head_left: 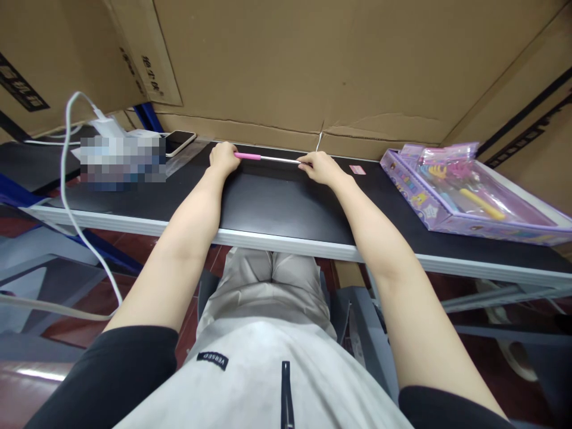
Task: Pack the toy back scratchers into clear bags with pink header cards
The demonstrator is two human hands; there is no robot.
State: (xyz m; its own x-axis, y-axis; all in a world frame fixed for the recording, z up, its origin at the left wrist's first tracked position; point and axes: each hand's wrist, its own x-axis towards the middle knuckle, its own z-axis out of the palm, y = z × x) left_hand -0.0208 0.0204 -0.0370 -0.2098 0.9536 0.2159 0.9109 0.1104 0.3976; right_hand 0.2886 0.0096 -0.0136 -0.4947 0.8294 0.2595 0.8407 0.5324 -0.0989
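A pink-and-silver rod (263, 157) crosses a black tabletop (286, 205); at right, a purple box (422, 202) with printed cartoon patterns shows a yellow stick (482, 204).

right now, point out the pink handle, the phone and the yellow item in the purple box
pink handle (248, 156): head view, on the middle of its length
phone (179, 143): head view, on its dark screen
yellow item (481, 203): head view, on its middle, in the purple box (431, 217)
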